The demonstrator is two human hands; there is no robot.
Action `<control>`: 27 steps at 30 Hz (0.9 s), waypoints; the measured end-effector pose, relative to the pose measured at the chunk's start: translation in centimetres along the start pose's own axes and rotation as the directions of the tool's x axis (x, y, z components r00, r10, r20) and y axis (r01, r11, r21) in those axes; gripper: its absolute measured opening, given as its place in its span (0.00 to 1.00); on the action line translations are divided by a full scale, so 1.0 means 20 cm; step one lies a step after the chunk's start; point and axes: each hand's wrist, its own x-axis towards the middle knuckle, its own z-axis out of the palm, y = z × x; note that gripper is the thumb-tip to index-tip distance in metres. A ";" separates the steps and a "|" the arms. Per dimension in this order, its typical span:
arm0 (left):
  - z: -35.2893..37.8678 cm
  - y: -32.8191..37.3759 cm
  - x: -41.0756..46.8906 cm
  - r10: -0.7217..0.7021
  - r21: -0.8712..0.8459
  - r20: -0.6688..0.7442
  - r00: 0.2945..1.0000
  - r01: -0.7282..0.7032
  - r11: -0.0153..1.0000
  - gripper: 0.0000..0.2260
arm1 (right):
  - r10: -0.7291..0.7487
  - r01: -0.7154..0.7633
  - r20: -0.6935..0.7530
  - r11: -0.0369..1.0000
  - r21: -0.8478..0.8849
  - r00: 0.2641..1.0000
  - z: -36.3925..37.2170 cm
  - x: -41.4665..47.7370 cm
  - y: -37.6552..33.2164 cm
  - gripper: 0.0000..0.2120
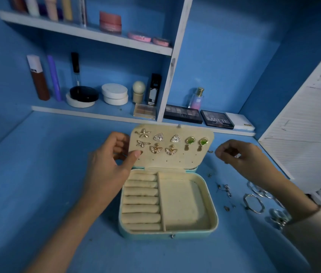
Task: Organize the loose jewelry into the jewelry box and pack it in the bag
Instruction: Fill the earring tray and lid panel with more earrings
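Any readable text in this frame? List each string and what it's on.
"MATTE": lid of the black palette; the smaller line under it is blurred.
"SB": perfume bottle.
Too blurred to read: wide dark palette, white box, black carton, brown bottle.

One open jewelry box (168,232); eight earrings (158,137) pinned in its lid (175,161), forming four matching pairs; two dark palettes (183,113).

Bare tabletop (37,184) left of the jewelry box (214,219); loose jewelry (227,189), perhaps rings, on its right.
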 end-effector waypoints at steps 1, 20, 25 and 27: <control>-0.01 0.00 -0.01 0.032 0.027 0.013 0.999 -0.032 0.999 0.11 | 0.004 -0.004 0.004 1.000 0.012 1.000 -0.01 0.01 -0.01 0.11; -0.13 -0.11 -0.06 0.552 0.269 0.206 0.808 -0.589 0.762 0.05 | -0.258 0.104 0.518 0.946 0.308 0.815 0.09 0.22 -0.57 0.04; -0.13 -0.12 -0.05 0.570 0.271 0.198 0.797 -0.604 0.750 0.06 | -0.283 0.122 0.613 0.949 0.290 0.737 0.20 0.24 -0.62 0.04; -0.13 -0.11 -0.06 0.580 0.267 0.194 0.791 -0.611 0.745 0.05 | -0.280 0.104 0.640 0.948 0.299 0.716 0.24 0.24 -0.62 0.04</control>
